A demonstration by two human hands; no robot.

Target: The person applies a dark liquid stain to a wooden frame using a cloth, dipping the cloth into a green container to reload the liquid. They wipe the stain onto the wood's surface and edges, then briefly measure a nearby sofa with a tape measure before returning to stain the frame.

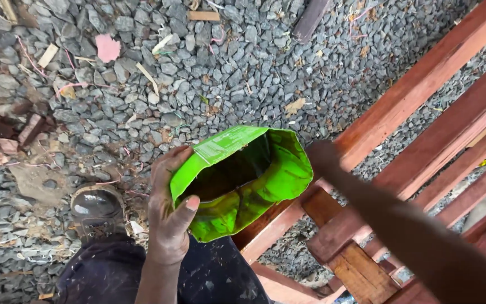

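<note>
The left hand (pixel 167 217) holds one bright green bag (pixel 243 180) by its rim, thumb on the inner side and the fingers closed around the outer side. The bag is in the air above the gravel ground (pixel 226 73), just beside a reddish wooden frame (pixel 423 124). Its open mouth points up toward the camera, a little to the left, and its long axis runs from this mouth down to the lower right. On the folded upper edge there is a pale rectangular label area with small print. The right hand (pixel 324 157) is blurred, at the right edge of the bag; I cannot tell if it grips. One dusty shoe (pixel 97 208) stands below left.
</note>
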